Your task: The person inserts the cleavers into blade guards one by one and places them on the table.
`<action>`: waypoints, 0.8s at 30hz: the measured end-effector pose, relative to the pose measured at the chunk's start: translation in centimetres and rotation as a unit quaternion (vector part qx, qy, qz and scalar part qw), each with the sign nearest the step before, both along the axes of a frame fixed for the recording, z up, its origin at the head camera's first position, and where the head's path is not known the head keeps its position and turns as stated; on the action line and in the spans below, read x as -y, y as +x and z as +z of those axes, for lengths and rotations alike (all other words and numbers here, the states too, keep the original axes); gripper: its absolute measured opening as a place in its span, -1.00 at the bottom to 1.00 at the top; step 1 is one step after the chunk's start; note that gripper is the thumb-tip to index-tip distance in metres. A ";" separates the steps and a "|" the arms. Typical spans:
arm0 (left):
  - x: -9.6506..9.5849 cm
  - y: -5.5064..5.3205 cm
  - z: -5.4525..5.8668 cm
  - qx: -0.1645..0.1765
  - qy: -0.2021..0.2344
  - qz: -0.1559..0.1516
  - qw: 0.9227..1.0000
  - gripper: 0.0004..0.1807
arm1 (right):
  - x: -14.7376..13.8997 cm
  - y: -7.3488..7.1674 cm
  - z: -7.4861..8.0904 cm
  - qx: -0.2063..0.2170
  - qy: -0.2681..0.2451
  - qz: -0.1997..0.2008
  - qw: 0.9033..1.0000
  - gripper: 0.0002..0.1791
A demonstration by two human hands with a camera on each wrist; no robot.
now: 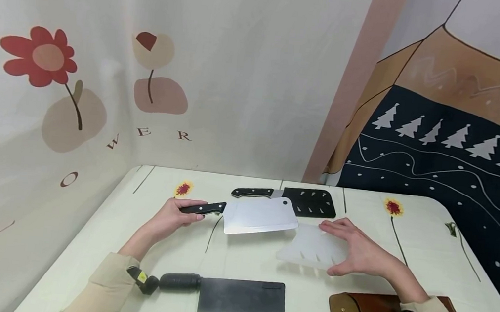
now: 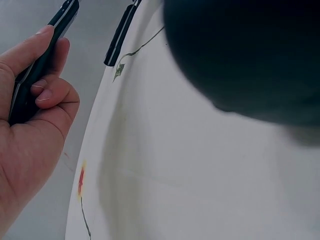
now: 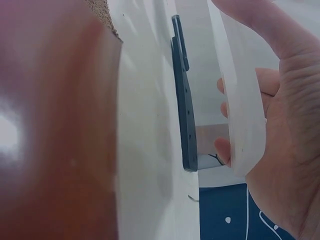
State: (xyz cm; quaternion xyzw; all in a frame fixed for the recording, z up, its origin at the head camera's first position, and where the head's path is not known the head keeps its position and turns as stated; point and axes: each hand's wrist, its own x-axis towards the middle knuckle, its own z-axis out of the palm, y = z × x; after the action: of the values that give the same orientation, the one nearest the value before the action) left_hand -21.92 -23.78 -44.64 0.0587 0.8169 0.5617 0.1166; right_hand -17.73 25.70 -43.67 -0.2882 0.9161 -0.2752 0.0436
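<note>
My left hand [image 1: 171, 222] grips the black riveted handle [image 2: 46, 52] of a cleaver. Its bare, shiny blade [image 1: 260, 217] points right, with a small hole in the upper far corner. My right hand [image 1: 363, 254] holds a translucent white blade guard [image 1: 306, 249], thumb on the near side and fingers on the far side. In the right wrist view the guard [image 3: 245, 100] stands between thumb and fingers, above the table. The blade's right end is close to the guard's left edge in the head view; whether they touch I cannot tell.
Behind lies a black-handled knife in a black slotted guard [image 1: 308, 202]. In front lies another cleaver [image 1: 242, 299] with a dark blade, edge toward me. A brown leather sheath [image 1: 379, 311] with snap straps lies at front right. Curtains hang behind the flower-patterned table [image 1: 104, 242].
</note>
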 end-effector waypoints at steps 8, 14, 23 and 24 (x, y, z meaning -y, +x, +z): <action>-0.1 -0.2 0.1 0.004 0.000 -0.005 1.000 -0.49 | -0.1 -0.2 -0.3 -0.003 -0.002 0.003 1.000 0.02; -0.2 -0.2 0.3 0.001 -0.005 -0.006 1.000 -0.48 | -0.2 -0.3 -0.3 0.000 0.003 0.000 1.000 0.03; -0.3 -0.1 0.3 0.006 -0.003 -0.008 1.000 -0.48 | -0.1 -0.2 -0.2 -0.002 0.006 -0.007 1.000 0.03; -0.3 -0.1 0.3 0.007 -0.002 -0.009 1.000 -0.48 | -0.1 -0.2 -0.2 -0.004 0.005 -0.007 1.000 0.02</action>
State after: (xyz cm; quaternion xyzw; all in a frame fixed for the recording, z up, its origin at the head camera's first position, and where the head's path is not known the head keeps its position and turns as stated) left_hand -22.05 -23.50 -44.32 0.0621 0.8164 0.5597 0.1277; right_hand -17.90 25.80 -43.87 -0.2825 0.9198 -0.2695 0.0394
